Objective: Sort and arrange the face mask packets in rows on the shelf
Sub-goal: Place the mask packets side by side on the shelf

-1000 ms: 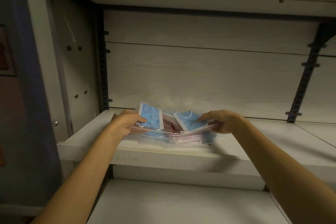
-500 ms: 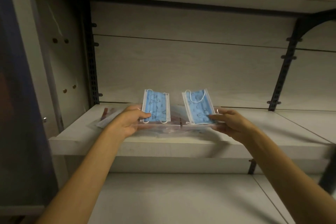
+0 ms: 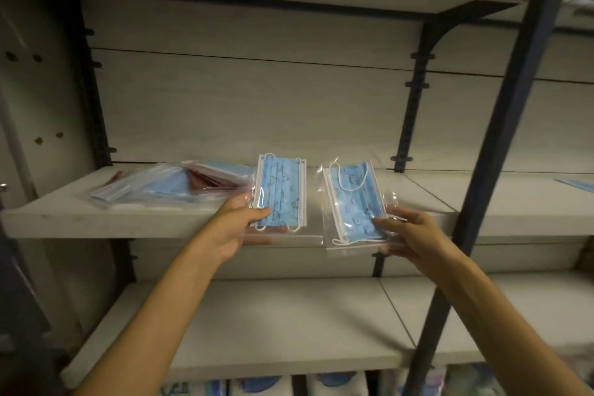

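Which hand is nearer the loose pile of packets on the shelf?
Left. The left hand sits just right of the pile of packets; the right hand is farther right, holding another packet.

a blue packet (image 3: 578, 184) is cut off at the right edge; bottom-shelf goods (image 3: 257, 386) blur.

Pale wood-grain back panels (image 3: 250, 100) are framed by dark slotted uprights (image 3: 413, 96), with a dark post (image 3: 501, 125) seen in dim light
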`<state>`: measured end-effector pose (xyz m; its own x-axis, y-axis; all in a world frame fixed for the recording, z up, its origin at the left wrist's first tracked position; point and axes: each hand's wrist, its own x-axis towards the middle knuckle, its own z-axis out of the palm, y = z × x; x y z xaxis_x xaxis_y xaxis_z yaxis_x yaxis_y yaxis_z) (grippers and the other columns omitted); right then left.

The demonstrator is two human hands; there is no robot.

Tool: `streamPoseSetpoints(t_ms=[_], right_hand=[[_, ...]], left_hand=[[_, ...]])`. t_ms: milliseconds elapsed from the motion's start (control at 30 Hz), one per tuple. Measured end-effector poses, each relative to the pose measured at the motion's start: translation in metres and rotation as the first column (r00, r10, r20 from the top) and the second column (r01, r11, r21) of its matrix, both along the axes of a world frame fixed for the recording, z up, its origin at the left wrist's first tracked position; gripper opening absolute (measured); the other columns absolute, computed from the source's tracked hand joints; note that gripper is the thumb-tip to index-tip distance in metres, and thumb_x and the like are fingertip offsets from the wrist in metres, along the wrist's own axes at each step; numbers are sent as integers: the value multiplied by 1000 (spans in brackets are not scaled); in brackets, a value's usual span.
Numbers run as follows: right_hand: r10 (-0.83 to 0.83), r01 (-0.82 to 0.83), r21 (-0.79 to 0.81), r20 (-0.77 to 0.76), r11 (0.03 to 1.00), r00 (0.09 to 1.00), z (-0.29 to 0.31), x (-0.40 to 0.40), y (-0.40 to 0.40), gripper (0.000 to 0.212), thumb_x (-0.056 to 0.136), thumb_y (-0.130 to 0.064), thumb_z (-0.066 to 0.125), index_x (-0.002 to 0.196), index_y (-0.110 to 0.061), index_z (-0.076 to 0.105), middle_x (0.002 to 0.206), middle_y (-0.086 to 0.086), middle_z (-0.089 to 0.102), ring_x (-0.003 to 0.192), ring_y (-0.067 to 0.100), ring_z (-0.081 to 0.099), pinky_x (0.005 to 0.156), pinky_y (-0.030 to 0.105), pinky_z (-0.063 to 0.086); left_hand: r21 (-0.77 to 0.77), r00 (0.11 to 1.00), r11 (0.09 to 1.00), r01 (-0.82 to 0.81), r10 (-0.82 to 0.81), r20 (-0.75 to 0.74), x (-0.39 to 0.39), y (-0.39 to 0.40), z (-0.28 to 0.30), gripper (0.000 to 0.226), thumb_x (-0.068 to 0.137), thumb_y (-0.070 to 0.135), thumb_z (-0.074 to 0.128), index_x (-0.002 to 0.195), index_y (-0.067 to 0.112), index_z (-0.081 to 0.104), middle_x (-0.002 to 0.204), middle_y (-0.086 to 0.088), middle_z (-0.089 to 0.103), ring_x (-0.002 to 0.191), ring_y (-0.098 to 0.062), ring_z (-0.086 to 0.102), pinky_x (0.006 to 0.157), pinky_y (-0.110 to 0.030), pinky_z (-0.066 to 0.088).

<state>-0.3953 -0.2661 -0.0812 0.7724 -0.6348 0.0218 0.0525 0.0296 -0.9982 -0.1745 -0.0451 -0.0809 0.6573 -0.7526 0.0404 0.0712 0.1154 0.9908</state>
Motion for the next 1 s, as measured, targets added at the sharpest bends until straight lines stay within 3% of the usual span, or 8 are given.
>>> streamPoseSetpoints(t_ms=[100, 267, 400, 567, 767, 933, 1000], right_hand=[[7, -6, -34, 20, 999, 1000, -5, -56, -22, 43, 75, -20, 74, 115, -5, 69, 105, 20, 73, 82, 33, 71, 59, 31, 61], [-33, 35, -40, 51, 999, 998, -15, -141, -65, 29, 84, -13, 70, 111, -4, 71, 105, 18, 74, 81, 31, 70, 63, 35, 60], [-88, 88, 24, 41, 996, 995, -23, -196, -102, 23, 87, -7, 69, 109, 0, 70, 101, 16, 72, 67, 24, 71, 54, 29, 59], [-234, 232, 69, 17, 970, 972, -35, -243, -156, 16, 86, -3, 71, 102, 0, 69, 89, 11, 67, 45, 12, 55, 46, 23, 53], [-330, 329, 55, 20, 943, 944, -39, -285, -229, 19, 84, -7, 74, 101, 0, 69, 88, 11, 72, 63, 18, 62, 52, 23, 52], [-363, 363, 13, 30, 932, 931, -31, -306, -300, 28, 84, -6, 73, 108, 5, 65, 92, 10, 69, 76, 19, 62, 53, 20, 51], [-369, 369, 5, 21, 930, 929, -25, -310, -330, 29, 84, -6, 74, 109, 7, 64, 94, 11, 69, 80, 20, 63, 53, 21, 52]], left_hand=[[12, 1000, 1000, -3, 3, 27, -54, -27, -8, 32, 96, 3, 59, 124, 17, 62, 113, -6, 74, 97, -22, 73, 62, -41, 61], [11, 1000, 1000, -11, 11, 15, -134, -80, -20, 32, 95, 7, 62, 125, 18, 60, 115, -6, 72, 95, -22, 73, 61, -41, 61], [10, 999, 1000, 28, -29, 25, -188, -124, -25, 31, 95, 7, 62, 125, 18, 61, 114, -8, 72, 99, -28, 72, 55, -36, 59], [51, 993, 996, 76, -80, 87, -241, -184, -25, 31, 95, 11, 63, 125, 18, 60, 103, -1, 74, 69, -9, 71, 44, -23, 49], [73, 977, 989, 130, -140, 158, -282, -267, -20, 34, 95, 13, 63, 129, 18, 57, 110, -3, 73, 79, -18, 74, 49, -25, 53], [70, 969, 991, 117, -129, 210, -307, -339, -14, 25, 96, 16, 62, 119, 27, 58, 116, 1, 69, 86, -16, 74, 55, -28, 57], [73, 969, 992, 100, -114, 220, -310, -366, -10, 30, 97, 17, 61, 126, 24, 57, 118, 0, 68, 94, -17, 72, 56, -26, 56]])
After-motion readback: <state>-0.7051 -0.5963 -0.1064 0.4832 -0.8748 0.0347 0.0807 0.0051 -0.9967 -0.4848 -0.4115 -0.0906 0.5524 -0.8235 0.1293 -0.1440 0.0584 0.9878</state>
